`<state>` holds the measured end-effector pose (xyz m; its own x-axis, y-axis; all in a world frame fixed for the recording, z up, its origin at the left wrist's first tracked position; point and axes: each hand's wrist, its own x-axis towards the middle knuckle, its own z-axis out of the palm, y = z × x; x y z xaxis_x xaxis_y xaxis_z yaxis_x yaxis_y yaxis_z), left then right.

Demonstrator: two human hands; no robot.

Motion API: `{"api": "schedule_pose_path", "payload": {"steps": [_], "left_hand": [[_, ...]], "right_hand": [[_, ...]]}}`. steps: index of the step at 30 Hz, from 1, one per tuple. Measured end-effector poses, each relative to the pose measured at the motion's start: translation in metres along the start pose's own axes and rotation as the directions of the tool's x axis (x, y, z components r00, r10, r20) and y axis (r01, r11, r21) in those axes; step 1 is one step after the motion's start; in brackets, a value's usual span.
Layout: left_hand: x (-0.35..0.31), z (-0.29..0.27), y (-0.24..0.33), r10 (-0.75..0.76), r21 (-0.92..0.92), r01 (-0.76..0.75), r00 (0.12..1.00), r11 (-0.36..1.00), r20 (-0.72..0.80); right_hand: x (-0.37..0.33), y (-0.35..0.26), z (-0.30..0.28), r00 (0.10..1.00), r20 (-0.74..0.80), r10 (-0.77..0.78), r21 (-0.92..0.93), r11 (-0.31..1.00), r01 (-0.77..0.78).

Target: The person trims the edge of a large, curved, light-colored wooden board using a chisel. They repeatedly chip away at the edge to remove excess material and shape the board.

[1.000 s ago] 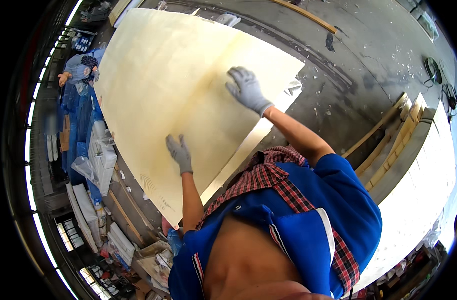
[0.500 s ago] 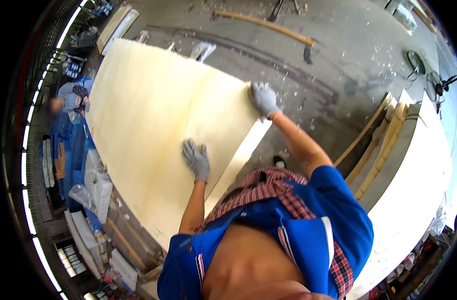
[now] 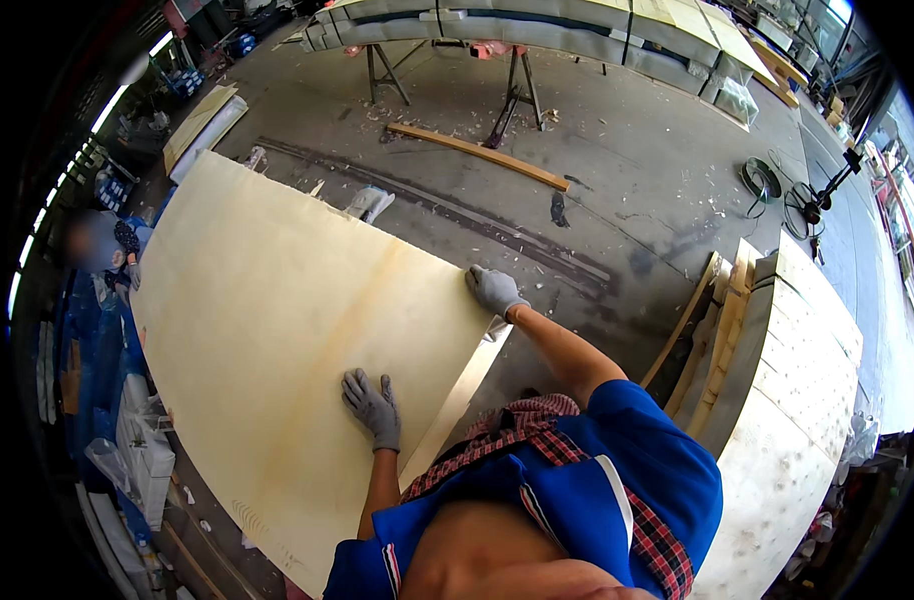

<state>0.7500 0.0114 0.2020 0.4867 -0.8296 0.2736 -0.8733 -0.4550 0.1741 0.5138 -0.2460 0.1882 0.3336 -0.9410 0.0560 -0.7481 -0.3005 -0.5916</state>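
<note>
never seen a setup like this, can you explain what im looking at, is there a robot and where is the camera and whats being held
There is no robot here: the work is done by a person in a blue shirt. The camera sits on that person's head and looks down; its very wide lens bends straight edges.

The big pale sheet in front is a board with a faint brownish stripe across it. The left hand, in a grey glove, lies on top with fingers spread, not holding anything. The right hand, also gloved, is at the board's edge near a corner; whether it grips there, I can't tell.

Beyond, a wooden plank lies on the floor, and another person is at the board's far left side.
</note>
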Motion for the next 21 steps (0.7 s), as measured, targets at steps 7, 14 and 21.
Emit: {"api": "schedule_pose_path", "payload": {"steps": [7,14,21], "left_hand": [[0.066,0.034,0.104,0.165,-0.334,-0.137,0.984,0.933,0.059],[0.123,0.086,0.169,-0.023,0.011,0.024,0.999,1.0,-0.038],[0.143,0.102,0.19,-0.149,0.244,0.182,0.978,0.952,-0.148]], "right_hand": [[0.015,0.038,0.001,0.989,0.095,-0.114,0.337,0.938,0.076],[-0.033,0.19,-0.008,0.838,0.497,0.226,0.655,0.536,-0.533],[-0.268,0.529,-0.079,0.673,0.611,0.417,-0.434,0.887,-0.156]]}}
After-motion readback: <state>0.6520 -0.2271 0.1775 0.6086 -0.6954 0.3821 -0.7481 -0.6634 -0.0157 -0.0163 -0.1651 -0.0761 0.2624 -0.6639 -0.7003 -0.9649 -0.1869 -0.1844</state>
